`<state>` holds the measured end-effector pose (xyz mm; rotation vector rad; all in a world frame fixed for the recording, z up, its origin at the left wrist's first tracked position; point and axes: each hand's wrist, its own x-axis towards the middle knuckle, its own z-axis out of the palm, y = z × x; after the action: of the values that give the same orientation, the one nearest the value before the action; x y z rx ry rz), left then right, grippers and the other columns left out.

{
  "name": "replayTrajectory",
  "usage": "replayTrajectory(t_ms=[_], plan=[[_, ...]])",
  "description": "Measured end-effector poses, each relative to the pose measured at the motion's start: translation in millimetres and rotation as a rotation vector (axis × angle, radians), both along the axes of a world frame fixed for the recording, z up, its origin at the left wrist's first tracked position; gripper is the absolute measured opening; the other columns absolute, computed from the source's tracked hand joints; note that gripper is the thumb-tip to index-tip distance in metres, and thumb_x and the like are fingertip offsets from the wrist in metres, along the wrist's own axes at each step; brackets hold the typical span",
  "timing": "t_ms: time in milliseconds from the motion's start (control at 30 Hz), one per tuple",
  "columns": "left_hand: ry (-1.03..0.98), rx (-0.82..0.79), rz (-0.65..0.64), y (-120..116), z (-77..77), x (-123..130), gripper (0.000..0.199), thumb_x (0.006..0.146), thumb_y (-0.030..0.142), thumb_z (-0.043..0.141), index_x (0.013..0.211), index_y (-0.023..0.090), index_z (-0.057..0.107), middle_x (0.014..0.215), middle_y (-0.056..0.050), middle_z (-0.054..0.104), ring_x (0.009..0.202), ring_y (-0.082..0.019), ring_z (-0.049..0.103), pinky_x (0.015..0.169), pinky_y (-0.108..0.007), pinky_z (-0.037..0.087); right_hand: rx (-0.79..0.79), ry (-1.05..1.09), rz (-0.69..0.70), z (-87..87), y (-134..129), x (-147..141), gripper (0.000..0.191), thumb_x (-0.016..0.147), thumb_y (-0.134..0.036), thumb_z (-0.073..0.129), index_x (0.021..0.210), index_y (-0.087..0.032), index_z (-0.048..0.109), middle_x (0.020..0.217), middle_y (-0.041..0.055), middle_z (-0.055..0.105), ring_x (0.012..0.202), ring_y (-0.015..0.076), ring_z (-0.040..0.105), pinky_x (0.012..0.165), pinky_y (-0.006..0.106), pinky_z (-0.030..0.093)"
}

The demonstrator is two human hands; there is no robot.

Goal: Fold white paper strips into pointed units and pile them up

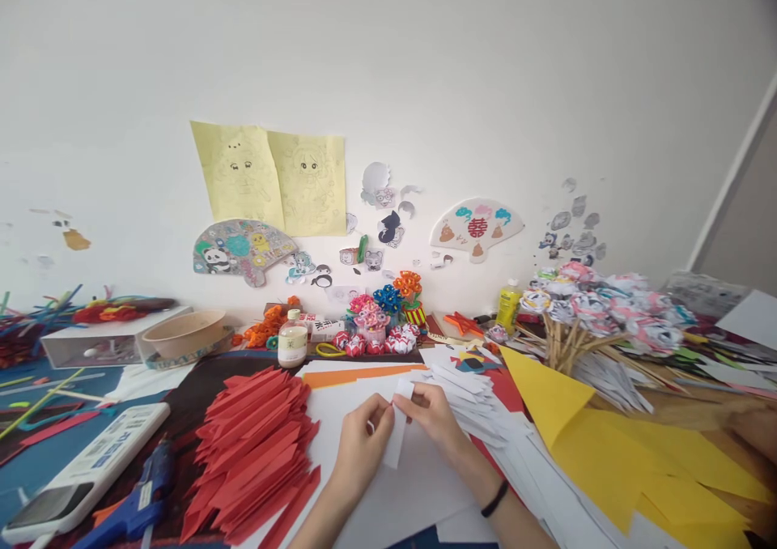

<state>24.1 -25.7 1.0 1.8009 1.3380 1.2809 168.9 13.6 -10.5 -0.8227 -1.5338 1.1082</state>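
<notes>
Open to passage over the white paper [418, 496], between the wrists of the left hand [363, 429] and the right hand [435, 415], and through the air above them. Bounded at paper level by heaped red strips [255, 452] on the left and a spread of white strips [464, 399] on the right; obstructed toward the wall [388, 55] by a bottle [292, 346] and a row of paper balls [376, 345]. Obstructed farther out by a glue gun [144, 496] at near left and tall paper flowers [607, 306] at far right, but passable above the low-lying yellow sheets [643, 452].

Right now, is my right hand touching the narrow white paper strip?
Touching. The head view shows the right hand with its thumb lying over the narrow white paper strip, near the strip's upper end.
</notes>
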Motion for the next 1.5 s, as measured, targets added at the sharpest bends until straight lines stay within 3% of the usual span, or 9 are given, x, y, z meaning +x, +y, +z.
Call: replayTrajectory(t_ms=[100,267,400,600,700,867,1033,1200,1500], plan=[[0.011,0.001,0.034,0.7,-1.4,2.2,0.021,0.079,0.027,0.045,0.06,0.018,0.052,0.056,0.004,0.051,0.055,-0.011,0.044,0.053,-0.02,0.032,0.007,0.025,-0.056,-0.1,1.1,0.1,0.035,0.073,-0.047,0.067,0.062,-0.014,0.061,0.057,0.0006,0.056,0.054,0.014,0.049,0.051,0.025,0.038],[0.076,-0.033,0.024,-1.4,-4.1,6.8,0.015,0.07,0.017,0.044,0.056,0.018,0.049,0.052,0.004,0.045,0.053,-0.011,0.042,0.053,-0.021,0.031,-0.025,0.214,-0.318,3.7,13.1,15.6,0.032,0.072,-0.045,0.069,0.065,-0.014,0.062,0.057,-0.0009,0.054,0.054,0.0128,0.046,0.051,0.024,0.035],[0.077,-0.034,0.05,-2.0,-5.3,4.7,0.018,0.076,0.019,0.044,0.059,0.018,0.051,0.054,0.003,0.051,0.054,-0.013,0.046,0.055,-0.022,0.033,-0.077,0.342,-0.454,6.1,17.7,23.1,0.032,0.069,-0.044,0.072,0.063,-0.017,0.056,0.052,-0.004,0.046,0.05,0.0113,0.04,0.048,0.023,0.031],[0.034,0.007,0.097,0.6,-4.9,-1.8,0.023,0.083,0.04,0.049,0.083,0.019,0.06,0.076,-0.001,0.063,0.064,-0.016,0.051,0.061,-0.024,0.038,-0.077,0.276,-0.254,4.2,8.2,10.5,0.039,0.073,-0.047,0.068,0.055,-0.016,0.053,0.051,-0.0021,0.049,0.051,0.0121,0.044,0.052,0.025,0.034],[0.029,0.017,0.084,4.1,-6.5,-5.7,0.027,0.083,0.042,0.049,0.076,0.018,0.061,0.067,0.0,0.058,0.063,-0.015,0.05,0.058,-0.023,0.036,-0.114,0.269,-0.179,3.0,7.3,10.4,0.036,0.073,-0.046,0.069,0.059,-0.014,0.059,0.055,0.0004,0.055,0.054,0.0129,0.048,0.056,0.026,0.039],[-0.136,0.03,0.218,12.8,-9.7,-17.3,0.034,0.084,0.047,0.048,0.07,0.018,0.054,0.064,0.002,0.051,0.062,-0.014,0.045,0.058,-0.022,0.034,-0.161,0.094,0.004,3.2,8.5,15.3,0.026,0.068,-0.038,0.073,0.073,-0.014,0.067,0.074,0.0048,0.063,0.061,0.0149,0.054,0.054,0.025,0.042],[-0.114,0.023,0.142,12.8,-9.3,-15.9,0.034,0.084,0.047,0.047,0.066,0.018,0.048,0.061,0.004,0.043,0.06,-0.013,0.04,0.056,-0.022,0.032,-0.136,-0.127,0.21,3.2,2.4,10.5,0.026,0.077,-0.039,0.063,0.071,-0.014,0.066,0.063,0.0023,0.061,0.053,0.0135,0.053,0.052,0.024,0.04],[-0.044,0.02,0.102,7.5,-6.0,-11.2,0.031,0.086,0.043,0.045,0.066,0.019,0.047,0.062,0.004,0.045,0.061,-0.013,0.04,0.057,-0.022,0.031,-0.036,-0.202,0.179,1.0,2.7,6.9,0.028,0.082,-0.032,0.054,0.061,-0.015,0.06,0.059,0.0009,0.056,0.056,0.0135,0.052,0.053,0.023,0.036],[0.011,0.028,0.097,3.4,-0.8,-10.2,0.03,0.086,0.041,0.045,0.067,0.018,0.053,0.063,0.003,0.051,0.062,-0.014,0.044,0.057,-0.022,0.031,0.046,-0.215,0.151,-4.9,11.5,9.4,0.023,0.074,-0.019,0.051,0.051,-0.015,0.047,0.051,-0.0045,0.035,0.052,0.0088,0.032,0.05,0.022,0.024]])
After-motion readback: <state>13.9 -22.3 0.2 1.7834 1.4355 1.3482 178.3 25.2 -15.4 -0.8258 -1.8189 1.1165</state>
